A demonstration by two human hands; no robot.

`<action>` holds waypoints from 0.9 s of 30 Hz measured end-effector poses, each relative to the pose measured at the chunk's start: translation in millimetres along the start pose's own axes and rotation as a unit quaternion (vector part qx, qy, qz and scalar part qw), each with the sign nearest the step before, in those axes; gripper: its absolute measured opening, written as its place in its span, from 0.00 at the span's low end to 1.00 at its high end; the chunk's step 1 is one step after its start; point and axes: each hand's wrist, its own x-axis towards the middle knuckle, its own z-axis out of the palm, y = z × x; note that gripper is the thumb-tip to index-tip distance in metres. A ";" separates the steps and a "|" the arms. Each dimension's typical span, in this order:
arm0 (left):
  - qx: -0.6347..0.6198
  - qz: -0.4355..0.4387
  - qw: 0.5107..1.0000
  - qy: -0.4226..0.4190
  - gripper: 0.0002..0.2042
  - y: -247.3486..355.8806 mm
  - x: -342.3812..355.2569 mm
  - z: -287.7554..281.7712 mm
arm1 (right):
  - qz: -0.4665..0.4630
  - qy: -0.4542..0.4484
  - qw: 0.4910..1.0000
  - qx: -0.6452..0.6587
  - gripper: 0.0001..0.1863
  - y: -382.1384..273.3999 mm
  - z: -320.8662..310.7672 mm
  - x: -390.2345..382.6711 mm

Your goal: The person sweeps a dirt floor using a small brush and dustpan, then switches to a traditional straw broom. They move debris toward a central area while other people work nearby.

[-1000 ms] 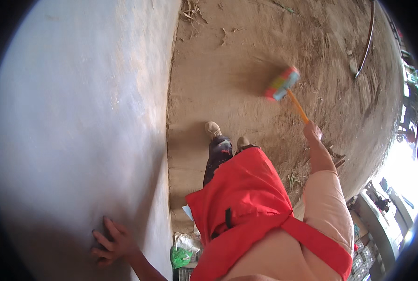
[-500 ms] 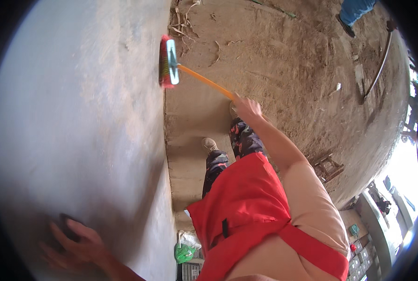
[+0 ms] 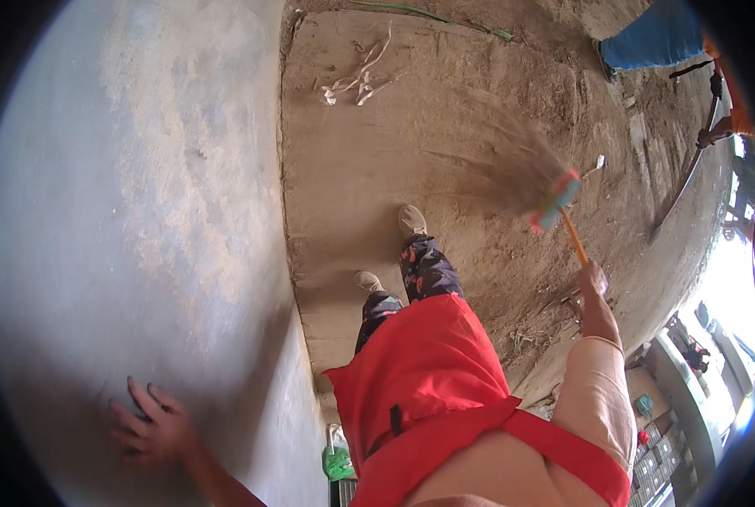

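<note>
My right hand point(image 3: 593, 280) is closed around the orange handle point(image 3: 575, 240) of a broom, out at arm's length to the right. The broom's head point(image 3: 556, 203), pale green with red bristles, is smeared by motion near the dirt floor point(image 3: 352, 160). A brown haze of dust lies just left of it. At the lower left, my left hand point(image 3: 153, 429) has its fingers spread against the grey wall point(image 3: 73, 237). Whether the whole palm touches the wall, I cannot tell.
Dry husk strips point(image 3: 362, 84) lie on the floor near the wall. At the upper right stands another person in blue trousers point(image 3: 654, 40), a hand on a long-handled tool point(image 3: 690, 173). A green plastic bag point(image 3: 337, 465) sits by the wall's near end.
The broom has swung from the wall's foot far to the right with my right hand, raising dust. The husk strips now lie spread on the floor. My left hand has shifted slightly along the wall.
</note>
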 end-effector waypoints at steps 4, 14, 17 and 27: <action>-0.043 0.014 0.997 0.062 0.15 27.6 2.0 18.1 | -0.003 0.088 0.992 0.088 0.16 53.2 21.6 -13.2; -0.030 0.049 0.997 0.042 0.17 35.6 0.3 14.9 | -0.382 -0.027 0.894 0.232 0.16 -285.8 -61.2 -118.6; -0.024 0.067 0.996 0.045 0.17 36.6 7.9 15.4 | -0.495 0.096 0.851 0.145 0.18 -388.9 -72.1 -119.9; -0.010 0.089 0.996 0.022 0.16 34.3 3.9 12.0 | -0.160 0.059 0.984 0.048 0.17 -119.6 -100.9 49.2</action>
